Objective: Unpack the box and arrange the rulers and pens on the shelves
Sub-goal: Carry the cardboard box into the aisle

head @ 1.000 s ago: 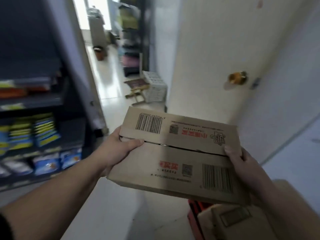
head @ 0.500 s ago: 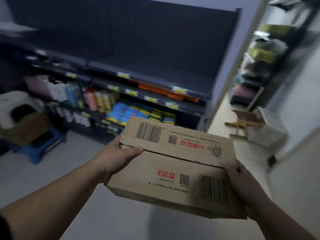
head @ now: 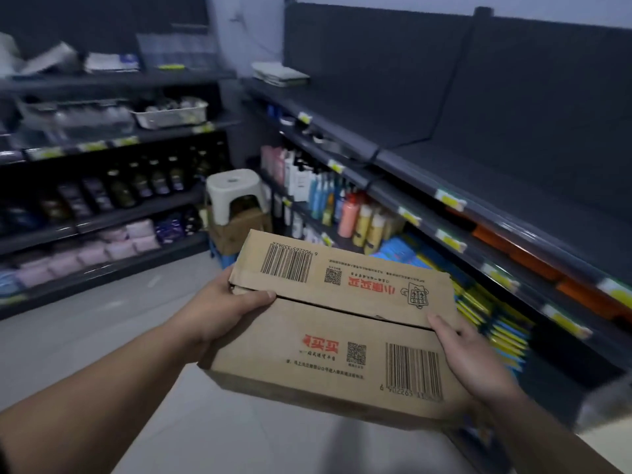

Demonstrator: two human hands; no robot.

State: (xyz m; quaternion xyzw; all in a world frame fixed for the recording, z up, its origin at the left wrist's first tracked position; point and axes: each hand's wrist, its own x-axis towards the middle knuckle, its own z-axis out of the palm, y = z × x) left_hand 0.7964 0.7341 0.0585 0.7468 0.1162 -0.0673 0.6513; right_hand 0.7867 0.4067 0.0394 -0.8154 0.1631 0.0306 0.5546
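fyi left grip (head: 219, 313) and right grip (head: 475, 364) are clamping the box (head: 335, 336) at 9 and 3; loose flaps (head: 342, 282) are probably risking a spill.

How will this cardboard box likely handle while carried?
Probably stiff: the cardboard box shows flat faces between the left hand and right hand. Likely fairly light: held only at its ends. Top flaps show a gap, so tipping might open them.

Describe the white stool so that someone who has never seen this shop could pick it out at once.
Look past the cardboard box to the corner where the left shelves meet the right shelves. Low down there, a brown carton carries the white stool. It is the only white seat, with an oval hole in its top, among dark bottles and pink packets.
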